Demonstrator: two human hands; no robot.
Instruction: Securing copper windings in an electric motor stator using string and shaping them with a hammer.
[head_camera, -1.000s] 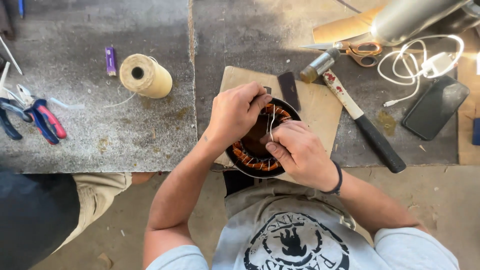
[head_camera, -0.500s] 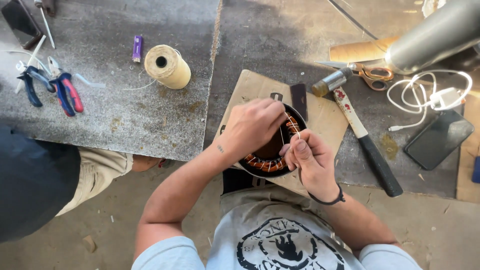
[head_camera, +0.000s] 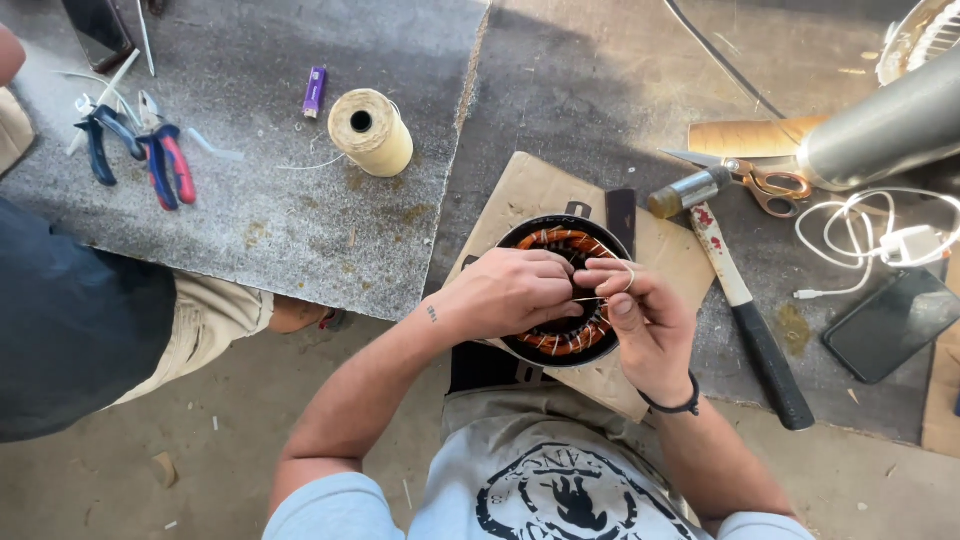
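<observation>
A round black motor stator (head_camera: 563, 240) with orange copper windings lies on a piece of cardboard (head_camera: 530, 190) at the bench edge. My left hand (head_camera: 510, 292) rests over the stator's middle, its fingers pinched on a thin pale thread. My right hand (head_camera: 645, 320) is at the stator's right side, fingers curled, pinching the same thread, which loops over its fingertips. Both hands touch above the windings and hide much of them.
A spool of cream twine (head_camera: 371, 131) and a purple lighter (head_camera: 314, 91) lie on the left. Blue and red pliers (head_camera: 160, 158) are far left. A hammer (head_camera: 740, 300), scissors (head_camera: 765, 182), white cable (head_camera: 880, 240) and a phone (head_camera: 892, 322) are right. Another person's leg (head_camera: 190, 320) is left.
The view has shifted, so the bench items sit further right and lower in the frame. My hands stay on the stator; the right hand has drawn a thread loop up over its fingers.
</observation>
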